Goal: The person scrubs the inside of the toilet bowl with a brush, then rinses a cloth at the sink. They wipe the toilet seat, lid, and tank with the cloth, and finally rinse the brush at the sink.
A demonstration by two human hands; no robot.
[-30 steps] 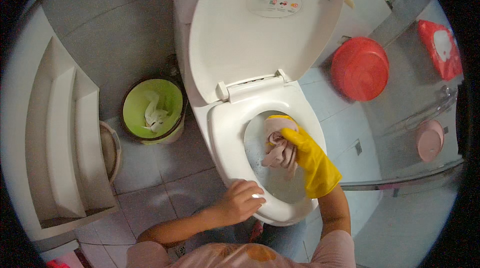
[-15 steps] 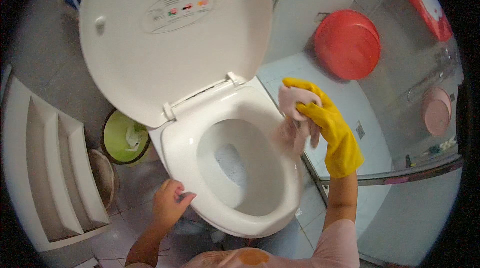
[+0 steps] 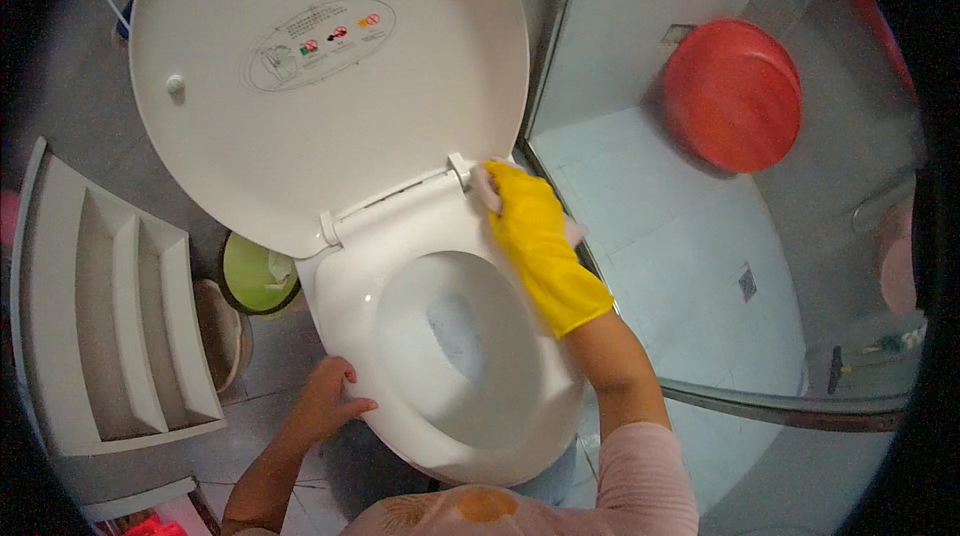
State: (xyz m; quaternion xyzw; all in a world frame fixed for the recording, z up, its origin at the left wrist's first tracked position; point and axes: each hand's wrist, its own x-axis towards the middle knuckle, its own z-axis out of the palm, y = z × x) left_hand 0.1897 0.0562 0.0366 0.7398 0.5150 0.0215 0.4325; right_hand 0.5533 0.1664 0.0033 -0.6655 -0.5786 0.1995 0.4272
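The white toilet (image 3: 345, 306) stands before me with its lid (image 3: 330, 136) raised, and water shows in the bowl. My right hand (image 3: 540, 241), in a yellow rubber glove, is closed on a pale pink cloth (image 3: 486, 188). It presses the cloth at the back right of the toilet, beside the right lid hinge (image 3: 459, 170). Most of the cloth is hidden under the glove; a corner pokes out on the right. My bare left hand (image 3: 325, 401) is at the left edge of the toilet, thumb and fingers apart, the thumb touching the rim.
A green bin (image 3: 258, 276) and a beige bin (image 3: 222, 336) stand left of the toilet, next to a white shelf unit (image 3: 125, 326). To the right, beyond the shower's metal-edged threshold (image 3: 780, 406), a red basin (image 3: 733, 96) leans against the wall.
My right hand has carried the cloth from above the toilet's right side leftward and down onto its back right corner by the hinge. My left hand stays by the left edge.
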